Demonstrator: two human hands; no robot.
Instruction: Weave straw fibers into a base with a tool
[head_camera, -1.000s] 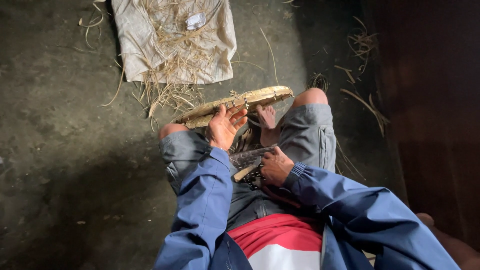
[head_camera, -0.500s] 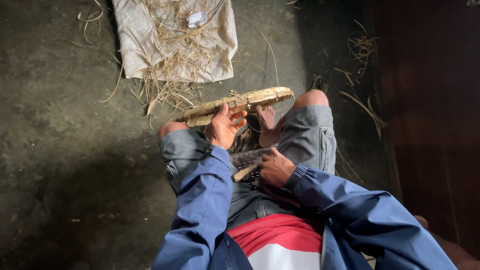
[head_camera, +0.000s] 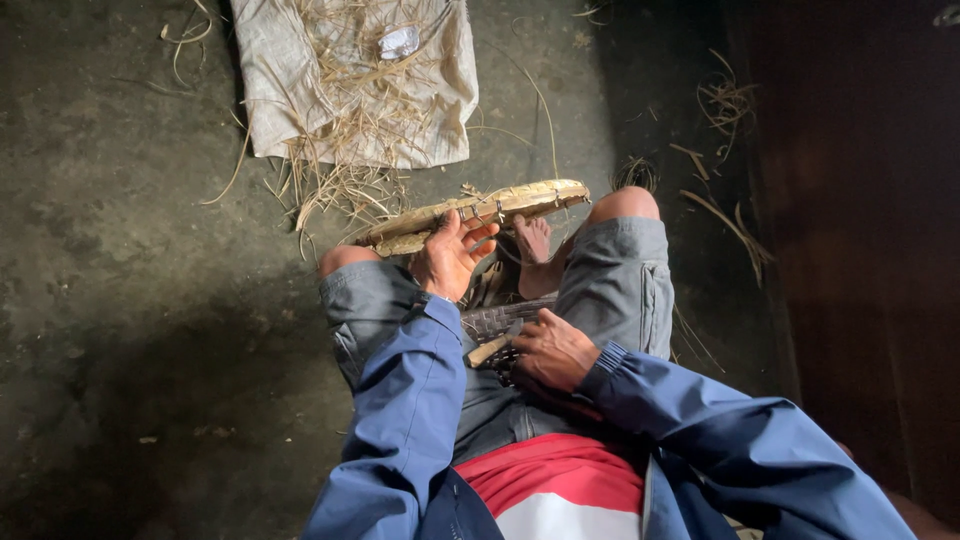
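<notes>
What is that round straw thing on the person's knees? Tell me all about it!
It is a woven basket tray, flat and roundish, made of pale yellow-brown strips with a thick bound rim. It is seen almost edge-on, tilted, resting across the knees. The left hand grips its near rim. A bare foot sits just behind it. The right hand stays apart, lower down, holding a wooden-handled tool.

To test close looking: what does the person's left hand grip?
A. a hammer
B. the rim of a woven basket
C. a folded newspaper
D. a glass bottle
B: the left hand closes on the rim of the woven basket propped across the knees.
</notes>
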